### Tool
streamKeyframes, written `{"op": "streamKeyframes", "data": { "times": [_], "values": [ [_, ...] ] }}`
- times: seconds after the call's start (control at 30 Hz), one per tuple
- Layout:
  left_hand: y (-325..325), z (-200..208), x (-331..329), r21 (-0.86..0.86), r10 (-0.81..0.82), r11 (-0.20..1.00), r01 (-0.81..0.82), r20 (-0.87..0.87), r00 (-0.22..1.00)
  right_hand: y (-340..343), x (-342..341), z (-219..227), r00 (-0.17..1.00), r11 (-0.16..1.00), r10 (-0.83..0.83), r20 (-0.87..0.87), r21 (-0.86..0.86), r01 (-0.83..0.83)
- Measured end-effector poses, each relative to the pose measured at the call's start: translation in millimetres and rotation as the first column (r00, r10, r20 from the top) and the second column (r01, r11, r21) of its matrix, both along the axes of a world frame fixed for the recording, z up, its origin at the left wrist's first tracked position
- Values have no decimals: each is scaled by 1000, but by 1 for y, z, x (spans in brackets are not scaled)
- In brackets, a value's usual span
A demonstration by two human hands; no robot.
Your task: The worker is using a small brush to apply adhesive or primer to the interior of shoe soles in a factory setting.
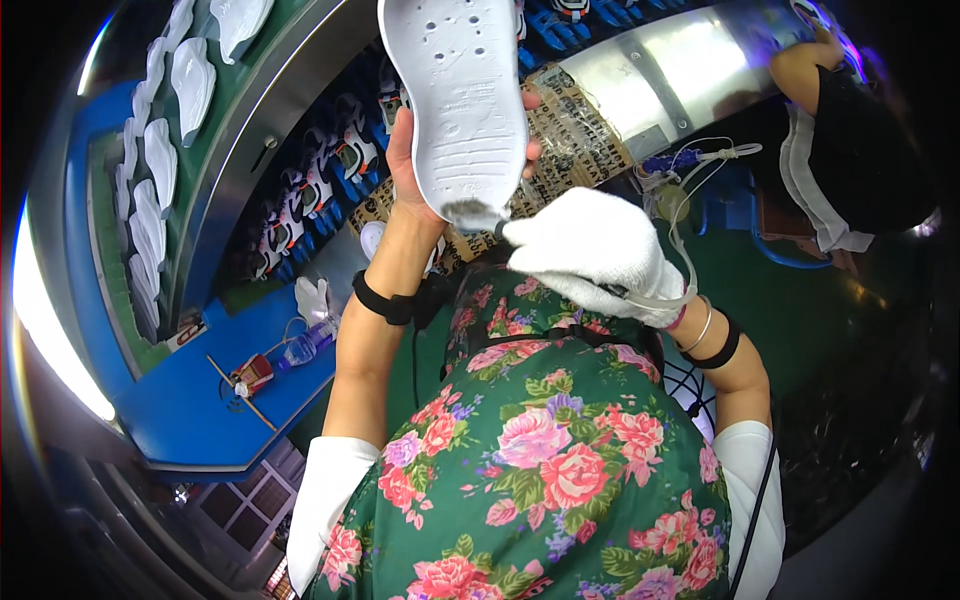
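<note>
My bare left hand (404,165) grips a white shoe sole (465,110) from beneath, its thumb on the left edge and fingertips showing along the right edge. The sole stands lengthwise in front of me, with small holes at its far part and ridges near the heel. In a white knitted glove, my right hand (590,245) is closed round a brush whose handle is mostly hidden. Grey bristles of the brush (472,213) touch the heel end of the sole. A clear tube (685,240) runs from beside the glove.
A green conveyor belt (110,200) at the left carries several white soles (192,90). Shoe uppers (310,185) stand on blue racks behind my left arm. Taped cardboard (580,125) covers the ledge ahead. A blue table (180,400) is at left; another person's arm (800,75) shows at far right.
</note>
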State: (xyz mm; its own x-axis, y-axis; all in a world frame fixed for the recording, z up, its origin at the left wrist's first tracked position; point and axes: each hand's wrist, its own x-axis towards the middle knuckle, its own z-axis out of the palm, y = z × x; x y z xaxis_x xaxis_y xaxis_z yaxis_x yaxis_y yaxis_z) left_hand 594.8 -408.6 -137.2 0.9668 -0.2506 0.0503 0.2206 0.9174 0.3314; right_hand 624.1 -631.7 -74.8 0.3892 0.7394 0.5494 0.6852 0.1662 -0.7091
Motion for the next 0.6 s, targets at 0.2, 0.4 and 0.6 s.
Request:
{"op": "streamKeyframes", "data": {
  "times": [0.2, 0.4, 0.6],
  "values": [
    [-5, -11, 7, -201, -96, 972, 119, 123, 988, -9, 9, 1, 703, 998, -22, -711, 20, 52],
    [-6, -5, 16, -201, -176, 962, 185, 63, 982, -6, 15, 7, 998, 998, -63, 5, -12, 63],
    [-1, -11, 22, -163, -292, 940, 299, 68, 954, -8, 14, -2, 854, 990, 141, -501, 50, -135]
  ]
}}
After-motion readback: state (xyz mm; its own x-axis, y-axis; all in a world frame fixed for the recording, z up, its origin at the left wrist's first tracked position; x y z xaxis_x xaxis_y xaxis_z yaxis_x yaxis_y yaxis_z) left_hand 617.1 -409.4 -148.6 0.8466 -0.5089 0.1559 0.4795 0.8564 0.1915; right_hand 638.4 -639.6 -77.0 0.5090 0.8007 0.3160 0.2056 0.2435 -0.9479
